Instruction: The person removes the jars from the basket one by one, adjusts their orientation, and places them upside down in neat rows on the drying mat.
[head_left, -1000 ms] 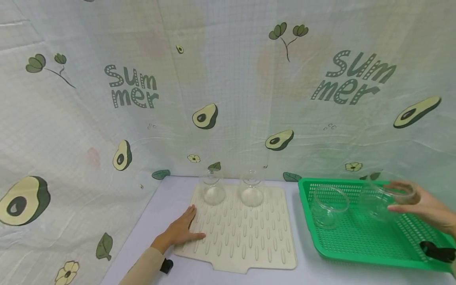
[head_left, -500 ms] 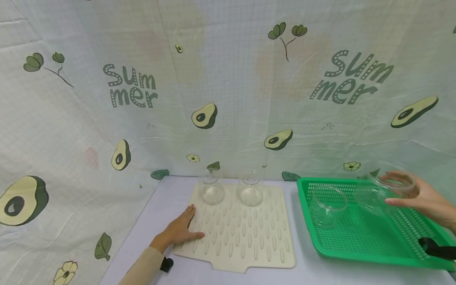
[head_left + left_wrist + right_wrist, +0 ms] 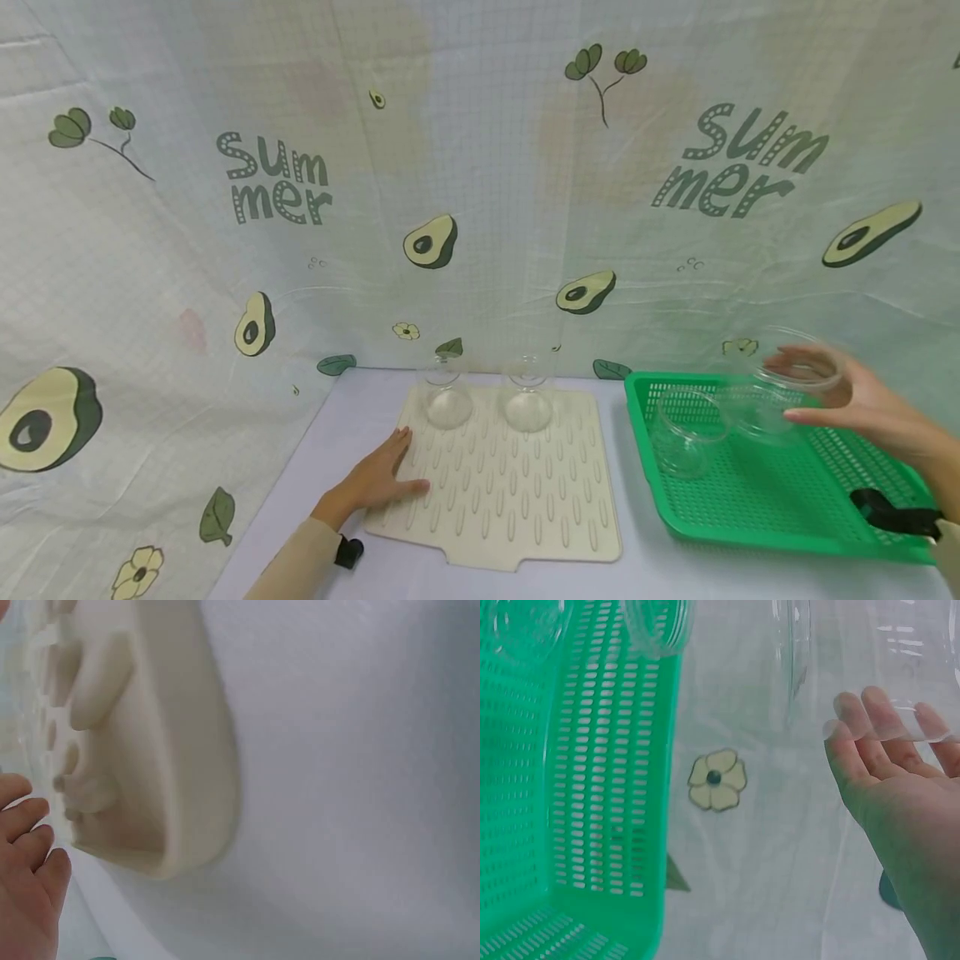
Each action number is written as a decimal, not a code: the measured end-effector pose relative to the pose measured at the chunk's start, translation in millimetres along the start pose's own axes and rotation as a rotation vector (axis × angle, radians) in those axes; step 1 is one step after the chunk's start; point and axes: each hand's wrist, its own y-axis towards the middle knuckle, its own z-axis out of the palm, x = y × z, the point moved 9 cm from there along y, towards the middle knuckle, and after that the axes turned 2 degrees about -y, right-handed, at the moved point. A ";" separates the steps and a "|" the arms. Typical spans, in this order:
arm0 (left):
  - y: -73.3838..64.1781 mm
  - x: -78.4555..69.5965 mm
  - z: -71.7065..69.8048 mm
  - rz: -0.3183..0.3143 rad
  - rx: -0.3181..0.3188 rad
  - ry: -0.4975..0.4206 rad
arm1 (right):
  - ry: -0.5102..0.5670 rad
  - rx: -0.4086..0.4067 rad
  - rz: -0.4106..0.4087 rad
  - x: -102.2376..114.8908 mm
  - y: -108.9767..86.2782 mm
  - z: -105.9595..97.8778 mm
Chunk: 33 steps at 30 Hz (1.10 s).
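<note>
Right hand holds a clear vessel up by the green basket

From where I stand, the vessel is hard to read: its wall is so clear that the cloth and the basket show through. The right fingers curl round its side, with the thumb on the near side and some fingers seen only through the wall; the right wrist view cuts the vessel off at the top and right. I can't tell whether it hangs directly above the basket or a little beyond its back rim.

Below and to the left of those fingers, inside the basket, sits a clear glass. From the head it overlaps the vessel's outline, though a gap shows between them from the right wrist.

Well left of the right fingers lies a beige ridged mat. Two more clear glasses, the left one and the right one, stand near its back edge, their upper parts faint against the cloth.

The left hand rests at the mat's left edge, fingers loosely extended, thumb spread wide over the ridges. The left wrist view cuts off part of this hand.

Behind all the fingers hangs a printed cloth.
</note>
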 end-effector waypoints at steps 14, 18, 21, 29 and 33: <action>-4.5 -34.0 -33.1 0.023 -0.094 -0.161 | 0.315 0.139 -0.221 55.3 25.5 38.6; -2.2 -47.0 -44.3 0.049 -0.112 -0.232 | 0.318 0.155 -0.264 62.7 31.2 49.6; 1.1 -56.6 -51.2 0.082 -0.128 -0.272 | 0.315 0.148 -0.280 66.2 36.2 58.7; 11.3 -93.0 -63.8 0.168 -0.141 -0.346 | 0.296 0.121 -0.264 74.3 42.0 79.1; 15.2 -112.6 -72.6 0.224 -0.156 -0.363 | 0.237 0.113 -0.240 77.7 46.2 90.3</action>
